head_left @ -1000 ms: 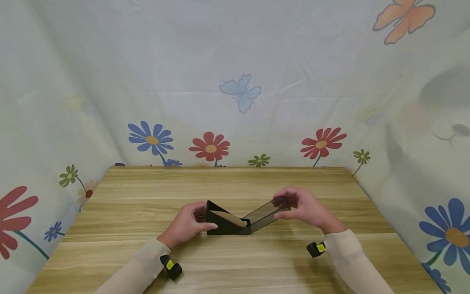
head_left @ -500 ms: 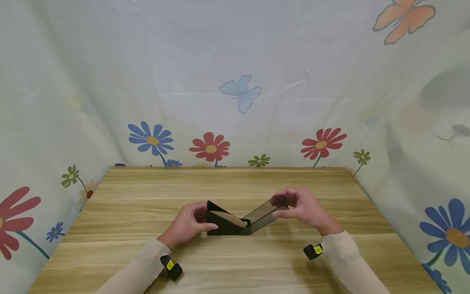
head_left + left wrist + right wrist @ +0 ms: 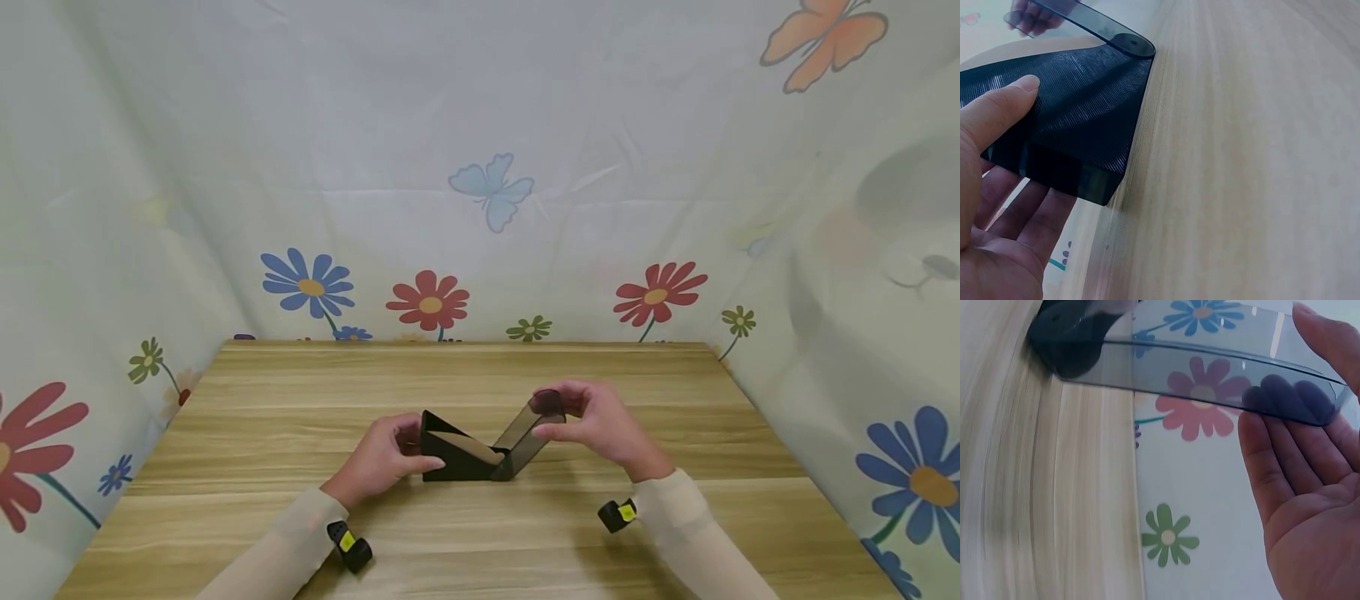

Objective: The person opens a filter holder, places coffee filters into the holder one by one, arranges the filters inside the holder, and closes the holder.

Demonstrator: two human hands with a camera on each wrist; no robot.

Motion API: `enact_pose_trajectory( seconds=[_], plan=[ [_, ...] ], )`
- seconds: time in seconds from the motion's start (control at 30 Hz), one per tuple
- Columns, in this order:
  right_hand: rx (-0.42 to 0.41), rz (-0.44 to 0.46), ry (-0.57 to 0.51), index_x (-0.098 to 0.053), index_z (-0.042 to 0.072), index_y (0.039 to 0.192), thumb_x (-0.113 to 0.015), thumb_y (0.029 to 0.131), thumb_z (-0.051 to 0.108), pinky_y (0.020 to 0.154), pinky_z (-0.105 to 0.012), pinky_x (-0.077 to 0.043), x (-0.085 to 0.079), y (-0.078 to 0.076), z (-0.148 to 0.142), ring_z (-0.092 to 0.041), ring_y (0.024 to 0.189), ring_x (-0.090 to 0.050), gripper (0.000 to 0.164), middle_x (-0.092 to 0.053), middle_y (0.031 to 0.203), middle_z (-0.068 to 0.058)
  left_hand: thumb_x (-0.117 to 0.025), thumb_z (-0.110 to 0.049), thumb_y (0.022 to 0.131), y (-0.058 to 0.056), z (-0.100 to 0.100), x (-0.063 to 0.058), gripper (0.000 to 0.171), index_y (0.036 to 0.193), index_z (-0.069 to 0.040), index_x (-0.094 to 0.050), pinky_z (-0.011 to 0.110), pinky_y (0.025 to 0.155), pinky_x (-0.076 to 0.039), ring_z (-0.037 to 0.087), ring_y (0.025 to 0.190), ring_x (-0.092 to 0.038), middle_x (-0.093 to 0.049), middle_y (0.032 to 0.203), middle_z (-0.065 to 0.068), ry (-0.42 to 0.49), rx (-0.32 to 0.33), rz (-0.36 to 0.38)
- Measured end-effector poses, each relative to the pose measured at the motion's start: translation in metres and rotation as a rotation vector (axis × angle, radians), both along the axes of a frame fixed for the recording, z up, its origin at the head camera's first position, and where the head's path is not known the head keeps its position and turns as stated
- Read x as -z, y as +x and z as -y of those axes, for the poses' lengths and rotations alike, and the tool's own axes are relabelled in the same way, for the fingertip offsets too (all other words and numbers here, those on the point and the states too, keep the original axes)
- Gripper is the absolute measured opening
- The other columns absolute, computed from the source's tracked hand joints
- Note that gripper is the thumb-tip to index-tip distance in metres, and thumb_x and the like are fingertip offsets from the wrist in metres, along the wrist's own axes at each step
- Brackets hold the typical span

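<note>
A black wedge-shaped box (image 3: 459, 465) stands on the wooden table, its smoky see-through lid (image 3: 527, 446) swung up on a hinge at the low right end. Inside leans a tan, flat, paper-like piece (image 3: 467, 445). At the tall left end my left hand (image 3: 379, 457) grips the box, thumb on the ribbed near side (image 3: 1079, 106) and fingers around the back. My right hand (image 3: 603, 425) holds the lid's free end between thumb and fingers. Through the lid (image 3: 1197, 369), the right wrist view shows fingertips on its far side.
The wooden table (image 3: 465, 542) stretches out around the box on all sides. Behind it and at both sides hangs a pale cloth (image 3: 600, 125) printed with flowers and butterflies. A small black wrist camera (image 3: 618, 515) sits at the right cuff, another camera (image 3: 351, 547) at the left.
My right hand has moved left and swung the lid up to a steeper angle toward the box. My left hand and the box have stayed in place.
</note>
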State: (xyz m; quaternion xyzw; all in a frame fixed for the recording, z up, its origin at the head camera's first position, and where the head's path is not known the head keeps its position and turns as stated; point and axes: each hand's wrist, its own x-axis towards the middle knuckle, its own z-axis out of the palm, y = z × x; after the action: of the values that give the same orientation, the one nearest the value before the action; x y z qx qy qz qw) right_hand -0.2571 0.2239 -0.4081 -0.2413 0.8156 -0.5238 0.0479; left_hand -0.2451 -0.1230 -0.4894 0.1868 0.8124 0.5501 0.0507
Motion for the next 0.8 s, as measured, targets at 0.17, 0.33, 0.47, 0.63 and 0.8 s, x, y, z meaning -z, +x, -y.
enact_pose_trajectory(
  seconds=[0.17,0.33,0.47,0.63,0.8],
  plan=[
    [0.006,-0.028,-0.008,-0.073,0.016,0.115,-0.091,0.078,0.024,0.094,-0.032,-0.057,0.001,0.000,0.012,-0.019,0.101,-0.074,0.042,-0.077,0.112,-0.005,-0.090,-0.034,0.079,0.001,-0.001,-0.002,0.034,0.105,-0.022,-0.072,0.026,0.081,-0.057,0.017,0.092,-0.072,-0.076,0.102,-0.003,-0.002,-0.002,0.009],
    [0.001,-0.046,-0.027,-0.073,0.018,0.115,-0.091,0.078,0.024,0.093,-0.031,-0.057,0.003,-0.001,0.021,-0.021,0.098,-0.074,0.041,-0.077,0.112,-0.006,-0.090,-0.034,0.079,0.001,-0.001,-0.002,0.034,0.106,-0.022,-0.072,0.026,0.081,-0.057,0.016,0.092,-0.072,-0.076,0.102,-0.004,-0.006,-0.003,0.012],
    [-0.013,-0.034,-0.048,-0.073,0.018,0.115,-0.091,0.078,0.023,0.092,-0.028,-0.057,0.004,-0.001,0.028,-0.021,0.099,-0.074,0.042,-0.077,0.113,-0.007,-0.090,-0.034,0.079,0.000,-0.001,-0.003,0.034,0.106,-0.022,-0.072,0.026,0.082,-0.057,0.016,0.092,-0.072,-0.076,0.103,-0.004,-0.012,-0.007,0.010],
    [-0.019,-0.018,-0.065,-0.072,0.018,0.117,-0.090,0.079,0.024,0.092,-0.024,-0.056,0.008,-0.001,0.037,-0.019,0.102,-0.074,0.043,-0.077,0.114,-0.003,-0.090,-0.035,0.079,0.000,-0.001,-0.003,0.035,0.106,-0.023,-0.072,0.025,0.084,-0.056,0.016,0.093,-0.072,-0.076,0.103,-0.004,-0.016,-0.012,0.011],
    [-0.030,-0.010,-0.072,-0.072,0.019,0.118,-0.090,0.079,0.024,0.095,-0.029,-0.056,0.012,-0.001,0.047,-0.019,0.103,-0.073,0.044,-0.075,0.115,-0.001,-0.089,-0.036,0.079,0.000,-0.001,-0.002,0.035,0.107,-0.023,-0.072,0.025,0.084,-0.056,0.016,0.093,-0.072,-0.076,0.104,-0.004,-0.017,-0.013,0.006]
  ],
)
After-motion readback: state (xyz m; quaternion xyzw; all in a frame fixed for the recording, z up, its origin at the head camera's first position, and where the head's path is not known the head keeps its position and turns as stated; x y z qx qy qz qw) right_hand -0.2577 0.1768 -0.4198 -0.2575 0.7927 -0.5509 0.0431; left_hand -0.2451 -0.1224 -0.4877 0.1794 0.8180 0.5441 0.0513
